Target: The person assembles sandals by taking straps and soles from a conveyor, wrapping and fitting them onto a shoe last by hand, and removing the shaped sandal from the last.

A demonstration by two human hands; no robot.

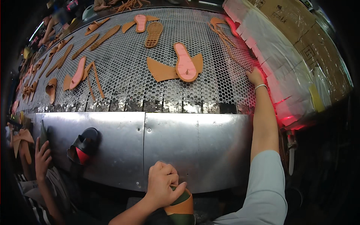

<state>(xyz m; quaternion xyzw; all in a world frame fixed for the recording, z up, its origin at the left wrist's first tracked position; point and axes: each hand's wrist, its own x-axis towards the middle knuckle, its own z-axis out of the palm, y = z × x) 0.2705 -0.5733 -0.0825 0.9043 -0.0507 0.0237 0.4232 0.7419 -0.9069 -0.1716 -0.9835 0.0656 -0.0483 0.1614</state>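
My left hand (pixel 163 182) is closed at the near edge of the metal ledge, gripping a dark green shoe last (pixel 180 218) with a tan leather band (pixel 181 206) around it. My right hand (pixel 255 77), with a bracelet at the wrist, reaches far to the right edge of the mesh conveyor. Its fingers are closed at the end of a long thin tan strap (pixel 229 48), which trails back to a tan sandal piece (pixel 215 21) beside the red glow. A pink-topped sole with tan wing-shaped straps (pixel 186 65) lies mid-conveyor.
Several soles and straps, including a pink-topped sole (pixel 78 75), lie over the mesh conveyor (pixel 127 63). A black sandal (pixel 83 144) rests on the metal ledge (pixel 112 127). Right stands a red-glowing, covered box (pixel 285 75). At left, another person's hand (pixel 43 161) is near a dark last.
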